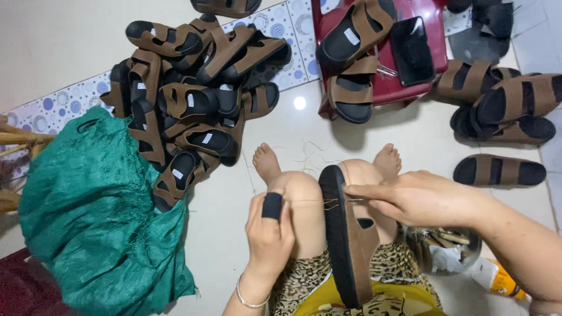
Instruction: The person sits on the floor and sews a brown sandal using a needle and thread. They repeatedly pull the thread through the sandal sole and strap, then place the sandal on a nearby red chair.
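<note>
A brown-strapped, black-soled sandal [349,234] is propped across the knees. The right hand [418,198] has its grip pinched on a thin thread [316,201] at the strap; the left hand [269,229], black-sleeved finger raised, is curled closed around its other end. The thread is best kept taut and the sole steadied while stitching.

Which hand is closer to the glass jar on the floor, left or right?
Right. The right hand works just above the glass jar, its wrist almost over it. The left hand is across the sandal on the lap, farther away.
</note>
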